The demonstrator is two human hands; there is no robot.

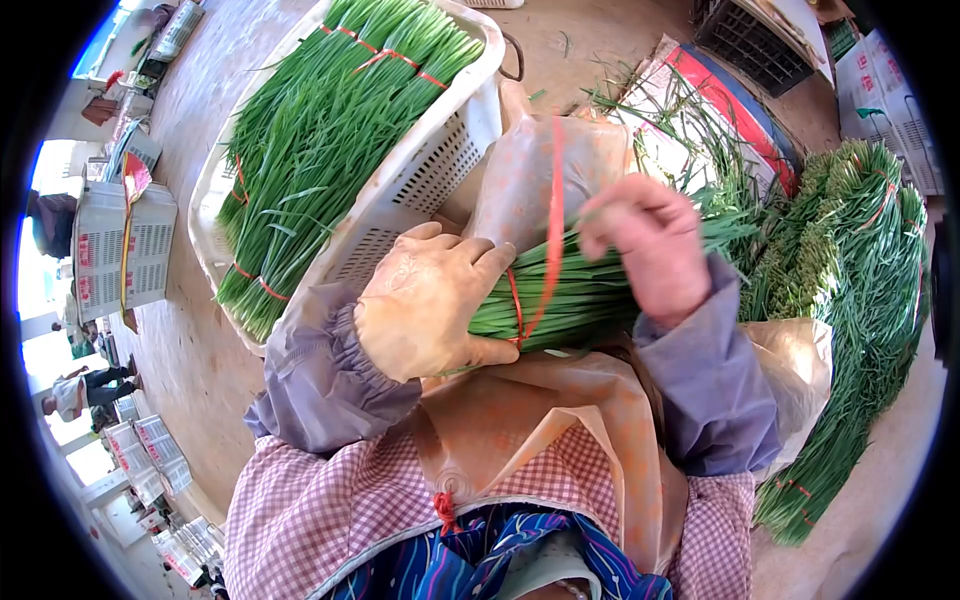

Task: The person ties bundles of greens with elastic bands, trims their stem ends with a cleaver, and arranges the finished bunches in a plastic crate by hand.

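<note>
- Green bundle (575, 295) of long, thin leaves, held low in front of the body, just above the lap; runs crosswise from under the left hand to behind the right hand.
- Grips the bundle's near end with the left hand (425, 290), thumb along the lower side, fingers over the upper side; closes narrowly round it, back of the hand upward.
- Bends the fingers of the right hand (650, 245) above the leaves; shows blurred there, so cannot tell whether pinched on anything.
- Circles the bundle beside the left hand's fingertips with a thin red band (516, 305); close by, rises a blurred red strip (556, 200), slanting up between the two hands.
- Wears purple-grey sleeves (705, 365), a pink checked garment (330, 495) and, over the lap, a translucent plastic sheet (520, 405) with orange marks.
- Ahead and to the left, white slatted crate (430, 160), filled with green leaves (310, 165) tied in red.
- To the right, heap of leafy bundles (850, 300) on the floor (870, 500), some tied in red; farther ahead, loose leaves (700, 130) scattered over a sack (735, 100) with red and blue stripes; beyond, dark crate (755, 50).
- Far left, stacked pale crates (125, 240) and a distant person (75, 395).
</note>
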